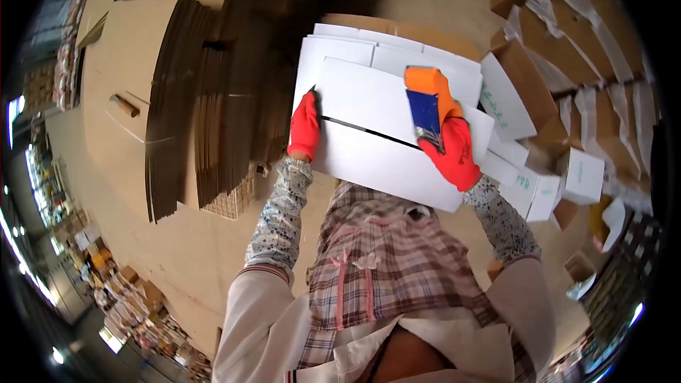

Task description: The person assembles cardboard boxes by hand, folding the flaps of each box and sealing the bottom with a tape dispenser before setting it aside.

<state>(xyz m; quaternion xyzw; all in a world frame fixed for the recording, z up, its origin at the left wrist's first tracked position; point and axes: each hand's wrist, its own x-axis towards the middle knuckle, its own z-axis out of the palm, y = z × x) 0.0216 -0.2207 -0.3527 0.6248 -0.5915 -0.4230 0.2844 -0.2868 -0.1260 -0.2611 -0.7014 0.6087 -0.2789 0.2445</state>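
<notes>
A white cardboard box (383,159) lies in front of me, its two long flaps separated by a narrow dark gap. My left hand (305,126), in a red glove, grips the box's left edge near the end of that gap. In my right hand (454,152), also red-gloved, is an orange and blue tape dispenser (428,92), held above the right part of the box. The fingers wrap round its lower end. Whether the dispenser touches the box cannot be made out.
Stacks of flat brown cardboard (167,99) stand on the left, with a wooden-handled tool (125,105) on top. More white sheets (340,50) lie beyond the box. Open white boxes (583,174) and brown cartons (567,35) fill the right side.
</notes>
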